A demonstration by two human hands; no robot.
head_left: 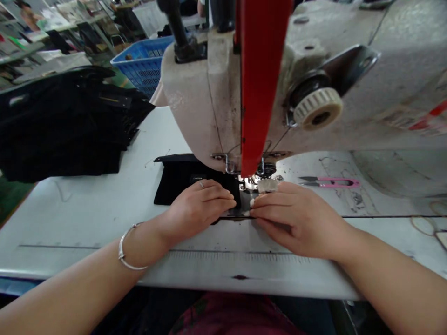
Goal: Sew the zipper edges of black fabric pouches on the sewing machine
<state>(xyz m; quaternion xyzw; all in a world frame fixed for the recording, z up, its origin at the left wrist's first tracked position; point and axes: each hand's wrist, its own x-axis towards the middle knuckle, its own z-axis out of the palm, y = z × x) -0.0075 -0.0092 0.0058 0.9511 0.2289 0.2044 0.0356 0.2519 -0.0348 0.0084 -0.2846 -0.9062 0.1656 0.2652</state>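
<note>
A black fabric piece point(179, 179) with a small dark label lies on the sewing machine bed, partly under the machine head. My left hand point(200, 204) rests on it, fingers stretched flat and pointing toward the presser foot point(248, 182). To the right of the foot is my right hand point(296, 216), its fingers pressed together at the needle plate. A beige ribbed band sits at its forefinger, and a bit of white shows by the fingertips. What those fingers hold, if anything, I cannot make out.
The sewing machine point(199, 93) with its red bar point(260, 83) overhangs the hands. Pink thread snips point(337, 182) lie on the right. A stack of black fabric point(66, 125) is at the left, with a blue basket point(143, 63) behind. A printed ruler runs along the table's front.
</note>
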